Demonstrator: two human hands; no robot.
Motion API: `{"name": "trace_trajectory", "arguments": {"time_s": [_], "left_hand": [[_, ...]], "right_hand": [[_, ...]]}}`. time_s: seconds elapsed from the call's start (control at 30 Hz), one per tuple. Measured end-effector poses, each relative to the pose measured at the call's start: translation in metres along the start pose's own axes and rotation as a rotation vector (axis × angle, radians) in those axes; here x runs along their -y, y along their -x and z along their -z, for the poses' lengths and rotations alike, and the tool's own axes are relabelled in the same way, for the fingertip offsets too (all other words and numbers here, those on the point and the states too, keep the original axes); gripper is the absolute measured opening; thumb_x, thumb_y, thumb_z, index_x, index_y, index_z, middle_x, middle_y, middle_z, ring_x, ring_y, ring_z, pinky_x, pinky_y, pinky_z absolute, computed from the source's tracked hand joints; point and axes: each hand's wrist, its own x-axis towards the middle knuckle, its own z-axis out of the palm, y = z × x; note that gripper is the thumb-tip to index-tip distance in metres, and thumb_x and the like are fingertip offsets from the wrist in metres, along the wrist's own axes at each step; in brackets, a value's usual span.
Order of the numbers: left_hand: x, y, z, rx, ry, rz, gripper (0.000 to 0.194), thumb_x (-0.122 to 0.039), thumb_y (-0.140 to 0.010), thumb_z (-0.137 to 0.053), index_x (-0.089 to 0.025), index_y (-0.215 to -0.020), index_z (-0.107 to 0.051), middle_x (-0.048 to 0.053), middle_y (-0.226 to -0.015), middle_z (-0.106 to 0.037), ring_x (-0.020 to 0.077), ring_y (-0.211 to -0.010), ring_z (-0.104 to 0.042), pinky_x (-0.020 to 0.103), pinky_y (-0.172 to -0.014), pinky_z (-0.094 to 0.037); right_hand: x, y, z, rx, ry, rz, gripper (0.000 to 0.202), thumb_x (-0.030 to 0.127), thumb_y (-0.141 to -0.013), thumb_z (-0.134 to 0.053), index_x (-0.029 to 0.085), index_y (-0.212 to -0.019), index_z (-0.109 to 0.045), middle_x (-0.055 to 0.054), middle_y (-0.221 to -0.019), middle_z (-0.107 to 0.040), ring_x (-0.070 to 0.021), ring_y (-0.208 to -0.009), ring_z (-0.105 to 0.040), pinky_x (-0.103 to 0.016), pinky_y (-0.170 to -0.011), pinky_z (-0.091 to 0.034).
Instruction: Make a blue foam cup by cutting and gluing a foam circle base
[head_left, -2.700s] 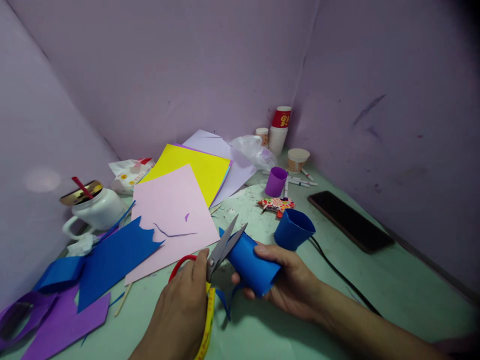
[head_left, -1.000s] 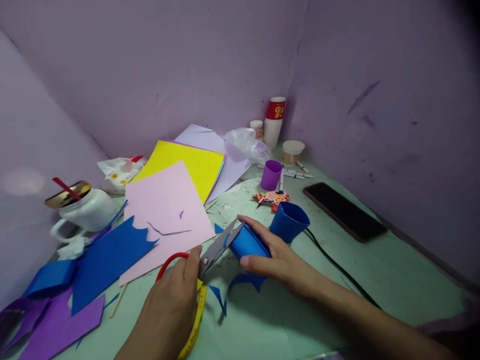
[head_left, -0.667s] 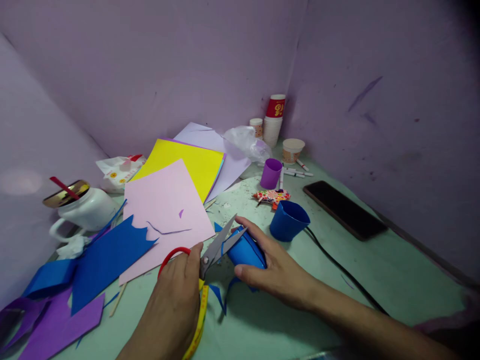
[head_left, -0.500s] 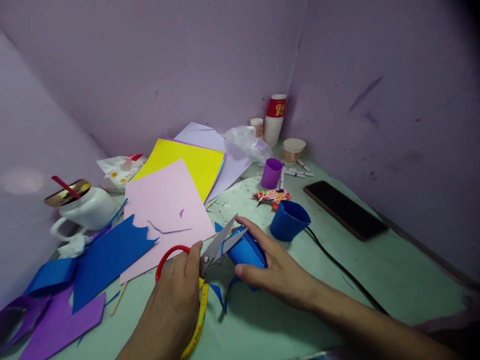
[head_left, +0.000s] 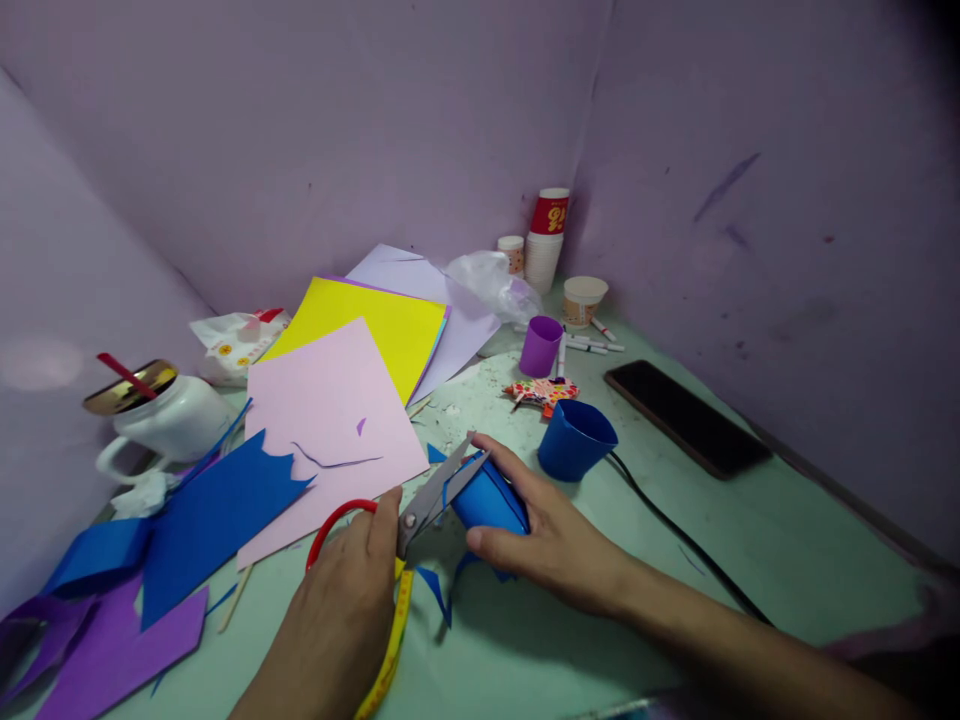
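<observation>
My left hand is closed on red-handled scissors. Their blades lie partly apart over the rim of a blue piece, a cup-like roll of paper or foam. That roll is gripped between the thumb and fingers of my right hand. A thin blue strip shows between the blades. Blue scraps lie on the table below. From beneath my left hand a yellow measuring tape hangs down. Just beyond my right hand stands another blue cup shape.
A purple cup shape and a black phone are farther back on the table. Pink and yellow sheets spread behind the scissors. To the left are a blue sheet and a white mug. Paper cups stand in the corner.
The scissor blades have closed slightly on the blue roll's rim. Otherwise the whole scene shifts a little to the left, with both hands keeping their hold.
</observation>
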Motion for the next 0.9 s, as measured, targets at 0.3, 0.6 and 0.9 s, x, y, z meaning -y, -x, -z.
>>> {"name": "trace_trajectory", "arguments": {"time_s": [0.3, 0.6, 0.9], "left_hand": [[-0.002, 0.000, 0.004, -0.012, 0.049, 0.006, 0.057, -0.005, -0.078, -0.027, -0.006, -0.133, -0.041, 0.021, -0.107, -0.067, 0.0307, -0.092, -0.068, 0.045, -0.072, -0.056], [-0.010, -0.008, 0.035, -0.155, 0.633, 0.383, 0.027, -0.040, -0.085, -0.047, -0.023, -0.106, -0.051, 0.000, -0.076, -0.066, 0.0140, -0.055, -0.060, 0.025, -0.055, -0.048], [-0.032, -0.018, 0.033, -0.075, 1.360, 0.564, 0.046, -0.053, -0.075, -0.062, -0.022, -0.105, -0.043, -0.007, -0.052, -0.057, 0.0109, -0.036, -0.047, 0.019, -0.034, -0.034]], "right_hand": [[-0.001, -0.003, 0.001, 0.005, 0.084, 0.029, 0.091, 0.038, -0.069, -0.070, 0.020, -0.147, -0.027, -0.011, -0.152, -0.030, -0.0334, -0.135, -0.031, -0.052, -0.111, -0.024], [0.000, -0.006, 0.011, 0.059, -0.049, -0.073, 0.090, 0.048, -0.066, -0.073, 0.025, -0.144, -0.034, -0.009, -0.143, -0.042, -0.0350, -0.124, -0.045, -0.051, -0.103, -0.035], [-0.008, 0.004, -0.003, 0.117, 0.224, 0.163, 0.103, 0.036, -0.068, -0.075, 0.021, -0.150, -0.014, -0.014, -0.143, -0.044, -0.0333, -0.126, -0.045, -0.051, -0.107, -0.031]]}}
